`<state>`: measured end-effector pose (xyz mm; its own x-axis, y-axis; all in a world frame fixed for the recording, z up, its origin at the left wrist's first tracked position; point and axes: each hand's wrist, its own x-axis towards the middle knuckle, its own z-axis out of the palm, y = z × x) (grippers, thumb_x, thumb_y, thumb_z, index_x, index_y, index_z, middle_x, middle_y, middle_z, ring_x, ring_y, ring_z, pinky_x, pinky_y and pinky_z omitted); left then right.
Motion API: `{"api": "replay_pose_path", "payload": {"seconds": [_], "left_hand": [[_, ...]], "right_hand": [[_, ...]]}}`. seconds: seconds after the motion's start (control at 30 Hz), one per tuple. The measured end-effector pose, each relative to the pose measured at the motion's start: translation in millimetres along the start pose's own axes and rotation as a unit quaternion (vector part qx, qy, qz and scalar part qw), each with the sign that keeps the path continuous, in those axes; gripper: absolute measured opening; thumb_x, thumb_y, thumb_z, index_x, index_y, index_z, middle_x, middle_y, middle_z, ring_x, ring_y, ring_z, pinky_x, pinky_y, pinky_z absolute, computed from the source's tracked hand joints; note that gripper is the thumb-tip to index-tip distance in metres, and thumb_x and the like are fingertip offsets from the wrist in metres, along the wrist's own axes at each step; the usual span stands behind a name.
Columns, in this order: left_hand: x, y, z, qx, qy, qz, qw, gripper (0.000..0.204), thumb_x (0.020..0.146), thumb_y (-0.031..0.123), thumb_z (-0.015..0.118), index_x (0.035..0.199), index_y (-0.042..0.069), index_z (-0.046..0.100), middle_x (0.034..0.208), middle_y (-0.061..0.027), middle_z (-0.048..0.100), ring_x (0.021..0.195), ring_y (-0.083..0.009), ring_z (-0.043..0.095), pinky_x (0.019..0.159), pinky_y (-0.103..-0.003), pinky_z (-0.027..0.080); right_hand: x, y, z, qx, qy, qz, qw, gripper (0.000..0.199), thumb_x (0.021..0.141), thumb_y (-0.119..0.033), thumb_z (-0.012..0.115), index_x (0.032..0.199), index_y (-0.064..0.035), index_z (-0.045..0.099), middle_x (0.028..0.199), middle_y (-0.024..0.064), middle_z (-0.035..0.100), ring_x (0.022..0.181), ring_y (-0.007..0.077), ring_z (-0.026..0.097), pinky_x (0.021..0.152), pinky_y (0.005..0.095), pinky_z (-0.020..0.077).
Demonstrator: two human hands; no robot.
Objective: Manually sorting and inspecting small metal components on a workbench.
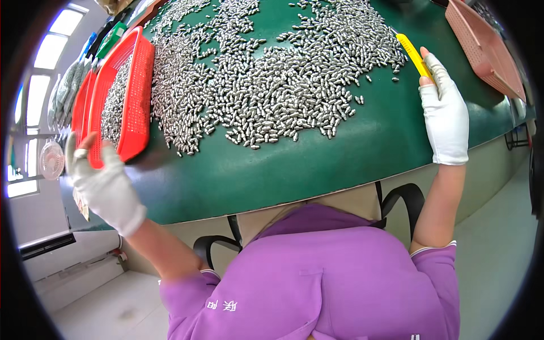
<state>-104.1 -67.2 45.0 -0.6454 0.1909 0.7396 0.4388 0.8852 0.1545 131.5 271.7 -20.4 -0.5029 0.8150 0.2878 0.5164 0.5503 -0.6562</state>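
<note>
My right hand (447, 122), in a white glove with bare fingertips, is closed around a yellow utility knife (412, 52). The knife points away from me over the right side of the green table. My left hand (105, 187), gloved the same way and slightly blurred, is at the near end of a red plastic basket (141, 85); its fingers are apart and nothing shows between them. Whether its fingertips touch the rim cannot be told. Small silvery metal parts (119, 102) fill that basket. Many more metal parts (283, 85) lie spread across the table's middle.
A pink plastic basket (479, 51) stands at the table's far right. Beyond the red basket, at the left edge, are plastic bags (68, 90), a green box (111, 38) and a small fan (52, 160). Black chair armrests (405, 198) stand beside my body below the green tabletop (255, 184).
</note>
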Motion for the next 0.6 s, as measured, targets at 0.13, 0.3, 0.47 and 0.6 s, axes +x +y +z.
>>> {"api": "replay_pose_path", "payload": {"seconds": [0.13,0.3,0.47,0.6], "left_hand": [[-48.1,61.8,-2.7,-0.220,-0.138,0.151,0.954,0.024,0.063,-0.006,0.070,0.081,0.006,0.060,0.128,-0.0143,0.053,0.119,-0.0335,0.049,0.101,-0.043,0.039],[-59.9,92.7,-1.0,-0.243,-0.219,0.241,0.914,0.024,0.058,-0.003,0.070,0.076,0.005,0.057,0.121,-0.0180,0.055,0.115,-0.0436,0.048,0.093,-0.049,0.040],[-61.1,95.5,4.5,-0.214,-0.253,0.227,0.916,0.018,0.063,-0.004,0.068,0.075,0.004,0.058,0.124,-0.0171,0.055,0.120,-0.0413,0.046,0.100,-0.047,0.038],[-66.1,94.7,-6.2,-0.226,-0.268,0.226,0.909,0.018,0.062,-0.004,0.067,0.074,0.004,0.056,0.125,-0.0166,0.054,0.120,-0.0420,0.046,0.099,-0.048,0.038]], "right_hand": [[4.4,3.5,1.3,-0.050,0.027,-0.048,0.997,0.037,0.094,-0.025,0.053,0.131,-0.0195,0.056,0.104,0.0129,0.066,0.082,0.0224,0.064,0.079,0.0314,0.0489],[6.2,1.1,-1.8,-0.037,0.030,-0.077,0.996,0.036,0.094,-0.022,0.053,0.129,-0.0165,0.057,0.108,0.0139,0.065,0.087,0.0249,0.065,0.082,0.0326,0.0491],[3.9,5.1,-0.3,-0.022,0.051,-0.125,0.991,0.036,0.090,-0.013,0.057,0.126,-0.0120,0.059,0.112,0.0152,0.064,0.094,0.0288,0.065,0.084,0.0354,0.0500],[-2.9,-1.8,-6.7,0.007,0.040,-0.086,0.995,0.038,0.089,-0.011,0.058,0.127,-0.0110,0.057,0.113,0.0168,0.063,0.098,0.0316,0.063,0.086,0.0360,0.0497]]}}
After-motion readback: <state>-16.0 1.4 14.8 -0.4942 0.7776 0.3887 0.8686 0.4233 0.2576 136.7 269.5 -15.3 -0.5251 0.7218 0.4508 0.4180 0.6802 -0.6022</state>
